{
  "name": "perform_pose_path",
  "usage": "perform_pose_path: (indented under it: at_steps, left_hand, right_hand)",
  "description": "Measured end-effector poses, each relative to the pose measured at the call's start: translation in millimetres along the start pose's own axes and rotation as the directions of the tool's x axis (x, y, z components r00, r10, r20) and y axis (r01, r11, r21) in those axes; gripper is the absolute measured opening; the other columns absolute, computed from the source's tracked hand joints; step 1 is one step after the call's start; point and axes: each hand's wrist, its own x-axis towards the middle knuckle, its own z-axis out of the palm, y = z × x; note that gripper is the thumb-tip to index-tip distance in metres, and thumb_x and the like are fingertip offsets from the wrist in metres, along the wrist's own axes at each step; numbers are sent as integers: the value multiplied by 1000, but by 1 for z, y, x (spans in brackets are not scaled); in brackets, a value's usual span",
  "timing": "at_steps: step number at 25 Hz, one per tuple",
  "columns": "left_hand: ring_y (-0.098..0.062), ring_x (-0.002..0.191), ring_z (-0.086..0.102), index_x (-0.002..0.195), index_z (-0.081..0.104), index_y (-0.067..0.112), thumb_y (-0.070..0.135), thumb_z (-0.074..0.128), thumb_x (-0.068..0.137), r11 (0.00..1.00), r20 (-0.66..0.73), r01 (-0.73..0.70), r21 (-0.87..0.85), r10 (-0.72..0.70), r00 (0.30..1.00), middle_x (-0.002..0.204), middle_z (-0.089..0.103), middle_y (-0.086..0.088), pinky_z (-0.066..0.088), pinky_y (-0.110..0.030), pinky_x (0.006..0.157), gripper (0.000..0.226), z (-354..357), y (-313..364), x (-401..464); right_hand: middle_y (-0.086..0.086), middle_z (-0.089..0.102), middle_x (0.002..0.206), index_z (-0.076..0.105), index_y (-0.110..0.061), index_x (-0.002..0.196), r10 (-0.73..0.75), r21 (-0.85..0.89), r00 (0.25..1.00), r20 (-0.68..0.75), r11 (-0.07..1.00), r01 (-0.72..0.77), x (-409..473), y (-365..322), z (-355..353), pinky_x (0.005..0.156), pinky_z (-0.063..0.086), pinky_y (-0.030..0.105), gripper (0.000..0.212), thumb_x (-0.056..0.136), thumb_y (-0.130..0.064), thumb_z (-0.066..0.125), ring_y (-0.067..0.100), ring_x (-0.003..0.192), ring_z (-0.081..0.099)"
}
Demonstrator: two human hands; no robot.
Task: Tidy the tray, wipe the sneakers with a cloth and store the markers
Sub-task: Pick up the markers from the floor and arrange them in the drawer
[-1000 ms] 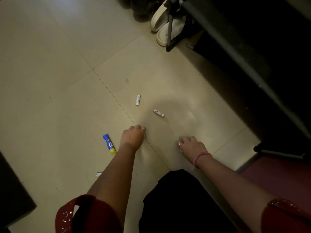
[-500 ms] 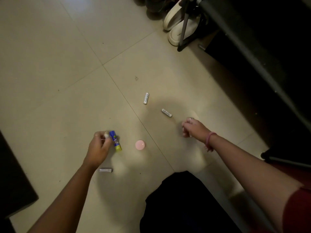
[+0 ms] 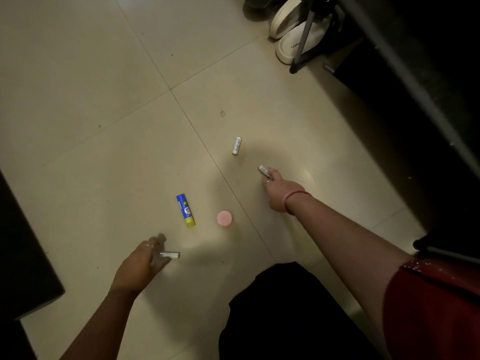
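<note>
Small items lie scattered on a dim tiled floor. My left hand [image 3: 141, 266] is low on the left and motion-blurred, with its fingers spread on either side of a silver battery [image 3: 169, 254] that lies on the tile. My right hand [image 3: 279, 190], with a pink band at the wrist, reaches forward, and its fingertips pinch one end of a second battery [image 3: 263, 170]. A third battery [image 3: 236, 146] lies free beyond it. Between my hands are a blue and yellow glue stick [image 3: 185, 210] and a round pink lid [image 3: 224, 218]. White sneakers [image 3: 291, 29] stand at the top right.
A dark table frame with a metal leg [image 3: 302, 40] runs down the right side, over the sneakers. A dark piece of furniture [image 3: 23, 255] stands at the left edge. My black-clad knee [image 3: 285, 315] is at the bottom middle.
My left hand moved down from the glue stick to the nearest battery. My right hand reached forward onto the second battery. The pink lid, covered a second ago, lies in the open.
</note>
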Motion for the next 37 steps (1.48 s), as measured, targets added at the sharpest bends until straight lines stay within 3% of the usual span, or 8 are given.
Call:
perform_pose_path:
  at_steps: [2,6,10,13,16,23,31,37]
  left_hand:
    - [-23,113,59,135,51,15,34,71,84,984,87,-42,172,27,996,129,57,-3,48,-34,85,57,7,3,7]
    - [-25,124,52,138,48,17,30,60,92,915,186,-80,396,6,983,147,41,-2,46,-32,92,50,16,17,18]
    - [-5,91,58,86,62,20,37,61,90,976,170,-210,-56,217,961,100,54,4,44,-28,78,17,-2,38,25]
    - [-7,70,52,70,52,22,15,53,97,897,-110,-83,-435,39,993,76,55,5,39,-18,65,29,-22,89,41]
    - [-15,72,53,72,54,14,15,53,92,778,-188,4,-628,-157,969,75,57,0,44,-27,70,20,-36,146,78]
    - [-29,87,59,86,50,17,20,50,86,778,-176,82,-623,-241,955,92,61,-8,42,-30,68,3,-29,227,153]
    - [-32,107,56,115,56,3,34,65,88,950,-171,131,-285,-185,968,113,60,-16,38,-31,75,42,-10,262,173]
    - [-28,75,55,89,58,4,24,57,91,954,-129,-5,-301,-36,991,81,57,-12,42,-34,64,21,-2,257,159]
  right_hand:
    - [10,60,99,30,-26,136,-12,-6,990,-140,1000,11,-6,2,0,67,34,30,46,91,-15,37,31,76,49]
    - [17,61,107,45,-10,119,18,-111,970,-242,993,-46,-22,23,2,74,39,36,28,102,-25,31,38,95,60]
    - [11,60,113,56,-12,112,-28,-218,964,-263,975,-31,-36,55,12,76,46,34,24,99,-25,41,34,101,61]
    - [4,66,97,54,-16,108,39,158,973,-229,987,-3,-37,73,23,76,46,31,25,90,-34,58,28,93,63]
    - [-2,65,83,61,-19,104,60,549,980,-187,834,54,-39,80,35,74,46,16,27,80,-25,72,13,79,63]
    - [-5,66,82,67,-19,95,92,726,980,-179,684,69,-36,89,42,66,42,3,22,74,-15,75,5,74,60]
    - [-10,65,74,68,-22,93,153,783,970,-190,619,56,-37,106,43,75,42,11,22,73,-19,77,3,72,59]
    - [-3,63,74,65,-18,100,211,904,972,-104,428,4,-45,115,35,65,47,18,30,74,-7,74,6,67,59]
